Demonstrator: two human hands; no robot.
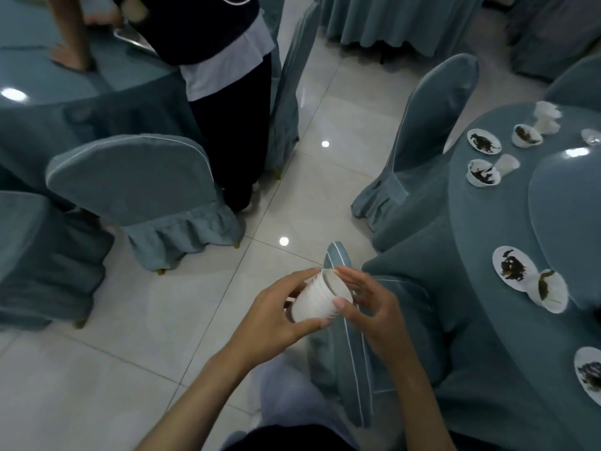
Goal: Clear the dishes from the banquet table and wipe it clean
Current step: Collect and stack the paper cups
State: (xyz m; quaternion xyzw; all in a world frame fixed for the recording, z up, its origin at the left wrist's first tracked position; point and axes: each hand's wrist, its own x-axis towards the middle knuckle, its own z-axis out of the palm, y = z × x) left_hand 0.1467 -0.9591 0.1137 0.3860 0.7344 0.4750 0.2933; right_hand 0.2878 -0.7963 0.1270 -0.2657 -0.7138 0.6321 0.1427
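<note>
I hold a stack of white paper cups [314,302] in front of me above the tiled floor. My left hand [276,315] grips the stack from the left and below. My right hand [367,299] curls round its open rim, thumb on the side. At the right stands the banquet table [481,229] under a blue-grey cloth. On it lie several white paper plates and cups with dark food scraps, such as a plate [513,267], a tipped cup [549,291], a cup [483,173] and a plate [484,141].
Blue-covered chairs ring the table: one [422,138] at its far side, one [348,336] right under my hands. Another chair [140,190] stands left. A person in dark trousers [234,125] stands by a second table [48,92]. Glossy tile floor lies between.
</note>
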